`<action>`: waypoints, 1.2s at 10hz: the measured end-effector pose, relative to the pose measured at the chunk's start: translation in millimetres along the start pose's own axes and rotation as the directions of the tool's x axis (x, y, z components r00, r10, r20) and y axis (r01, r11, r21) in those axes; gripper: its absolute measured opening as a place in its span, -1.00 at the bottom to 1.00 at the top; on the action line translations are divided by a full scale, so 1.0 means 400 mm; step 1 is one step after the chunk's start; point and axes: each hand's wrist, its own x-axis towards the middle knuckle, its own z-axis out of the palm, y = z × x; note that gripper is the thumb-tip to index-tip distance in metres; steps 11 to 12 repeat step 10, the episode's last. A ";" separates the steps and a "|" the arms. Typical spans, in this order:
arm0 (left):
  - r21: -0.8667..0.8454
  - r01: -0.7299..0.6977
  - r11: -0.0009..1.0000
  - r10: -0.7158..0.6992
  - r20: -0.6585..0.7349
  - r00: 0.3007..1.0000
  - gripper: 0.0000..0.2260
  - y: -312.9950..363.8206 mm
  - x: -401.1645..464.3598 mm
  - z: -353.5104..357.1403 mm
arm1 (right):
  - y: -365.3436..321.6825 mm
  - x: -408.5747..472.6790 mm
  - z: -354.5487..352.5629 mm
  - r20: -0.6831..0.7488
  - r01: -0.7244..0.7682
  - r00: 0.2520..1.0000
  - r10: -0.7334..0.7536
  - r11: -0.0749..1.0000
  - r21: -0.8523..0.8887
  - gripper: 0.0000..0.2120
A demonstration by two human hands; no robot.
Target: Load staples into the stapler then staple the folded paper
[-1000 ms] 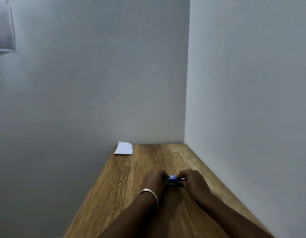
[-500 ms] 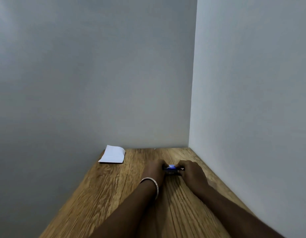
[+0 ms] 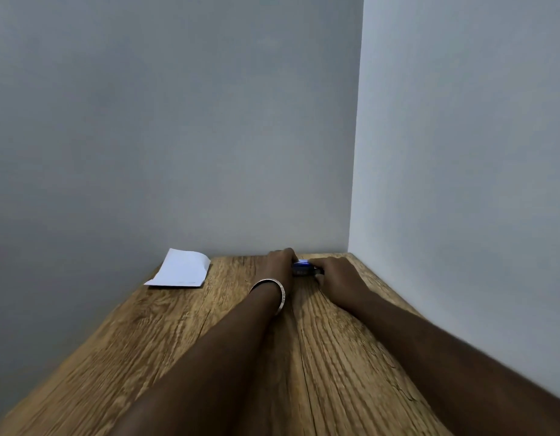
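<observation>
I have the stapler (image 3: 304, 268) between both hands, far along the wooden table (image 3: 184, 357), close to the corner where the two grey walls meet. My left hand (image 3: 280, 265) curls around its left end and my right hand (image 3: 335, 278) closes on its right end; only a small blue and dark strip of it shows between them, so I cannot tell whether its top is swung open or whether any staples are in yet.

I judge the stapler to be small, rigid and fairly light for its size, hard plastic over metal, smooth enough to slip if I only nip it at the tips. The best hold is likely along its long sides, one hand pinning the base flat against the wood while the other works the top.

The folded paper (image 3: 181, 269) lies flat to the far left, well apart from my hands, beside the wall. It should be nearly weightless and floppy, easy to crease, best lifted by an edge or slid toward me.

Count: one stapler, one folded paper, one bangle (image 3: 274, 294) on my left wrist. No staple strip is visible.
</observation>
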 end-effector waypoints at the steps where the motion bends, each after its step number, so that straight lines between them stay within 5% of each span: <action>1: 0.012 -0.006 1.000 0.006 -0.006 1.000 -0.77 -0.003 0.016 0.009 | 0.009 0.015 0.004 -0.007 -0.005 1.000 0.005 1.000 0.011 -0.59; 5: -0.040 0.039 0.998 -0.039 -0.005 0.999 -0.67 -0.013 0.024 0.020 | 0.024 0.010 0.014 -0.052 0.039 0.998 -0.035 0.996 0.075 -0.55; 7: -0.033 0.077 0.996 -0.076 0.029 0.997 -0.43 -0.011 0.007 0.015 | 0.020 0.001 0.008 -0.030 0.007 1.000 -0.006 0.999 0.034 -0.41; 12: 0.024 0.201 0.979 -0.202 0.078 0.976 -0.43 -0.017 -0.092 -0.032 | -0.040 -0.078 -0.028 0.067 -0.101 0.992 0.103 0.994 -0.034 -0.32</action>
